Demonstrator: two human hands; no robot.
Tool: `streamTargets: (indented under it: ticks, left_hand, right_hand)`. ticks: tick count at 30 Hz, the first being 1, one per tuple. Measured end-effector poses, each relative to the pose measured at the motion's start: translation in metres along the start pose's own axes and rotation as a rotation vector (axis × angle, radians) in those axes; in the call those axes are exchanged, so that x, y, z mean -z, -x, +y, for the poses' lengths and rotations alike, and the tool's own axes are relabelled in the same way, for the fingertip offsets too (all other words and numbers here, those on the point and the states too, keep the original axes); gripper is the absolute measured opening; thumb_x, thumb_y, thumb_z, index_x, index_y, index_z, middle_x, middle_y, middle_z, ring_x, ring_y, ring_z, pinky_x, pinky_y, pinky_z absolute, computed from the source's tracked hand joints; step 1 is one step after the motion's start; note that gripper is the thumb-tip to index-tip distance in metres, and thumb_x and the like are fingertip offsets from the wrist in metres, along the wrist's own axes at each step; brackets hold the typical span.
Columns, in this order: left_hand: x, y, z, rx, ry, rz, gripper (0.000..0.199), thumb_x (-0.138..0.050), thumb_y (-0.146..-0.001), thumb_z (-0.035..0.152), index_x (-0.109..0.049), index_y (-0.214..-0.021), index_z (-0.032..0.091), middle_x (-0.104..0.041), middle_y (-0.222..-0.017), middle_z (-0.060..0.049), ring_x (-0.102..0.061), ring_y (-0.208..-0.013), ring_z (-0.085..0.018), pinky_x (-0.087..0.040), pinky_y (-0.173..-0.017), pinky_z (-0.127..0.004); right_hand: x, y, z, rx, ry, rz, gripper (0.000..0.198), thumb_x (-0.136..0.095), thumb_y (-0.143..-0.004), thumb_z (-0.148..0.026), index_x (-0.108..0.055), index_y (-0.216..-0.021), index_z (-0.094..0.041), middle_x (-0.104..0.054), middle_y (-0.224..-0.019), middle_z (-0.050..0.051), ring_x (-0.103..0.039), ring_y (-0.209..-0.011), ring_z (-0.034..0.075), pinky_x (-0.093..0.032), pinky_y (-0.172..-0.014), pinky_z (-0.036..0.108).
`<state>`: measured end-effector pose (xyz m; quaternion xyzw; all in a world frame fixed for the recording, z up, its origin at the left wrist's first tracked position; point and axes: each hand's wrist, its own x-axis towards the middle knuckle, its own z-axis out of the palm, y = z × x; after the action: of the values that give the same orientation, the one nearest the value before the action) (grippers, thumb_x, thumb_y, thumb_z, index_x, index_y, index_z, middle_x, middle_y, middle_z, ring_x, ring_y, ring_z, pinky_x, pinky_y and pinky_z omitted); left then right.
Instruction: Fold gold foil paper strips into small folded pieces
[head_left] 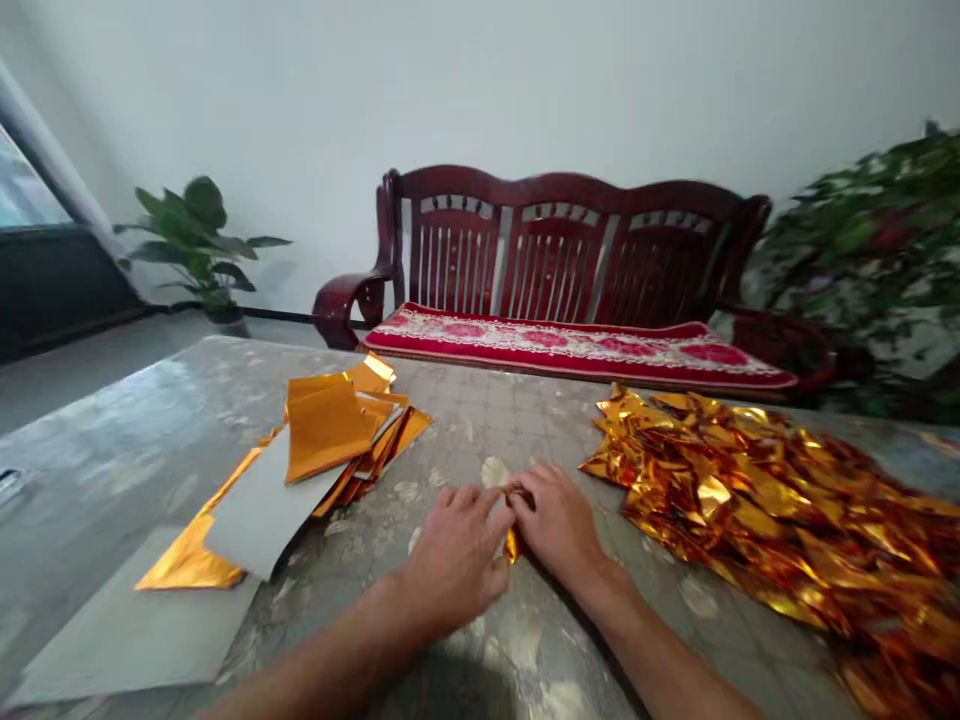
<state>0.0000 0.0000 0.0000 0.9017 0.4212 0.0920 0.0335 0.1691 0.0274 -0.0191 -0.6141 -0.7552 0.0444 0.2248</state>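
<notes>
Both hands meet over the middle of the table, fingers pinched on one small piece of gold foil paper (511, 545). My left hand (461, 550) is closed on it from the left, its thumb pressed against the piece. From the right, my right hand (556, 520) grips the same piece with curled fingers. Most of the foil is hidden under the fingers; a shiny gold tip shows below them. To the left lies a loose stack of flat gold foil sheets (326, 425), some with the grey side up. A large heap of folded gold foil pieces (735, 500) spreads at the right.
The table (480, 410) has a patterned grey cover. A grey sheet (142, 620) lies at its near left. Beyond the table stands a dark wooden bench (570, 250) with a red and white cushion (547, 340). Leafy plants (199, 240) flank it on both sides.
</notes>
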Motion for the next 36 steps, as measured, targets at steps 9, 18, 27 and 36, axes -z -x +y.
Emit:
streamTargets:
  ticks: [9,18,27,36]
  left_hand:
    - [-0.0002,-0.0015,0.0002,-0.001,-0.009,0.003,0.038,-0.057,-0.082,0.029,-0.051,-0.120,0.025,-0.055,-0.130,-0.005,-0.051,-0.110,-0.027,-0.042,-0.094,-0.044]
    - [-0.0029,-0.0016,0.0000,-0.005,-0.018,0.018,0.036,-0.058,-0.082,0.028,-0.052,-0.118,0.025,-0.056,-0.129,-0.005,-0.051,-0.109,-0.027,-0.043,-0.093,-0.044]
    - [-0.0056,-0.0016,-0.0011,0.003,-0.027,0.018,0.036,-0.060,-0.081,0.029,-0.054,-0.116,0.025,-0.056,-0.126,-0.006,-0.051,-0.110,-0.027,-0.044,-0.092,-0.044]
    - [-0.0038,-0.0012,-0.0013,-0.001,-0.021,0.023,0.035,-0.059,-0.083,0.029,-0.053,-0.117,0.026,-0.056,-0.128,-0.005,-0.052,-0.110,-0.027,-0.044,-0.092,-0.044]
  right_hand:
    - [0.0007,0.0012,0.0017,0.097,0.015,0.015,0.015,-0.058,-0.088,-0.015,-0.071,-0.086,-0.023,-0.061,-0.084,0.003,-0.052,-0.088,0.019,-0.036,-0.078,0.028]
    - [0.0003,0.0008,0.0023,0.136,0.039,0.008,0.014,-0.058,-0.090,-0.017,-0.071,-0.086,-0.023,-0.061,-0.084,0.004,-0.052,-0.089,0.020,-0.037,-0.078,0.029]
    - [-0.0017,0.0005,0.0013,0.038,-0.012,-0.014,0.015,-0.058,-0.088,-0.017,-0.071,-0.094,-0.023,-0.065,-0.089,0.004,-0.056,-0.092,0.020,-0.039,-0.081,0.029]
    - [-0.0036,0.0007,0.0043,0.075,-0.038,0.009,0.018,-0.057,-0.089,-0.017,-0.072,-0.093,-0.024,-0.062,-0.086,0.003,-0.055,-0.090,0.019,-0.039,-0.080,0.028]
